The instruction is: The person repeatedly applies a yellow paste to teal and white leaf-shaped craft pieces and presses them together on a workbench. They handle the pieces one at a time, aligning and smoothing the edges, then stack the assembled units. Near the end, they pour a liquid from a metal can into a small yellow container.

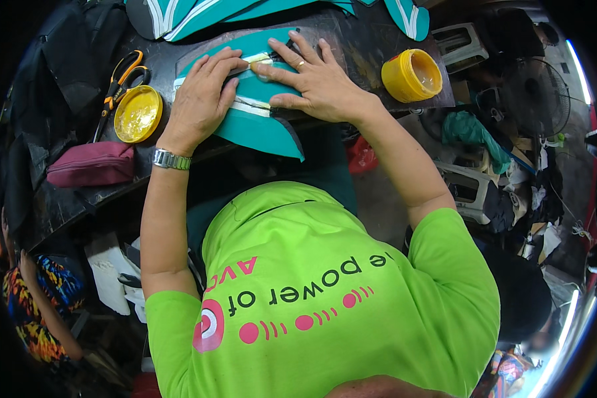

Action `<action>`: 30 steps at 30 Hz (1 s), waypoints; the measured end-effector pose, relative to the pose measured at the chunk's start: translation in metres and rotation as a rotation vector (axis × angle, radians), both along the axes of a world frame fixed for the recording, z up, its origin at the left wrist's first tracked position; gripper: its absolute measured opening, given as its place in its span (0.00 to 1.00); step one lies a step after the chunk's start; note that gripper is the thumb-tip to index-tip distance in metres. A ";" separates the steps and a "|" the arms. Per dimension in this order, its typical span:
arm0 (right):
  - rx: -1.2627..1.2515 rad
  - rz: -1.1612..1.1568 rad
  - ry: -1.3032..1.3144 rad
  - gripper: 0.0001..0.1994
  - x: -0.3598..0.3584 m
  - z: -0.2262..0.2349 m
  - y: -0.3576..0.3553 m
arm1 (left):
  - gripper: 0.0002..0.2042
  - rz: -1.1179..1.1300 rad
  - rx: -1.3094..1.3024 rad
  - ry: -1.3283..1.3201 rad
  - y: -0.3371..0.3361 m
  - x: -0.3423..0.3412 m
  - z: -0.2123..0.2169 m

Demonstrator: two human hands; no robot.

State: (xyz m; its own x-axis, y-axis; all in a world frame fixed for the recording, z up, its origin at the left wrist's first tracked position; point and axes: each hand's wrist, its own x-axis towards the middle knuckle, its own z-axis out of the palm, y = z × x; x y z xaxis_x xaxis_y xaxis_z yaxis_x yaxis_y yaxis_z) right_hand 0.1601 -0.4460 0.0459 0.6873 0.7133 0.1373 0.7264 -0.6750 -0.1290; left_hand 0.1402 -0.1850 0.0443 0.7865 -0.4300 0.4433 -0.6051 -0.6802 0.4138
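Dark table (378,46): yellow tub (412,75) right, yellow lid (138,114) left, contents unclear. Left hand (202,99) and right hand (318,79) fingers spread flat, pressing teal piece (259,123).

A small craft workshop: a dark worktable (351,46) with scissors (116,83), yellow glue tubs (411,74) and cut teal pieces (199,16).

Dark worktop (371,46) carrying cut pieces and tools.
Bearing teal piece (259,123), scissors (119,79), yellow lid (137,114), yellow tub (411,75), maroon pouch (89,164).

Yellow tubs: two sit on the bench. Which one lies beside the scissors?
The yellow tub by the left hand, next to the orange-handled scissors. The other tub stands alone, past the right hand.
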 end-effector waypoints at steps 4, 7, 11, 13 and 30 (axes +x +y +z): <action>-0.038 0.053 0.085 0.31 -0.019 0.007 -0.006 | 0.14 -0.005 0.008 -0.016 0.000 -0.001 0.000; 0.005 0.110 0.199 0.29 -0.029 0.011 -0.009 | 0.14 -0.001 0.013 -0.012 -0.001 -0.001 0.001; 0.403 0.076 0.284 0.28 -0.017 0.013 -0.023 | 0.14 -0.025 0.028 0.009 0.002 0.003 0.004; 0.235 -0.022 0.029 0.28 -0.014 0.009 -0.028 | 0.15 -0.035 0.036 0.024 0.005 0.006 0.004; 0.064 0.155 0.218 0.24 -0.022 0.011 -0.040 | 0.15 -0.023 0.030 0.071 0.005 0.010 0.003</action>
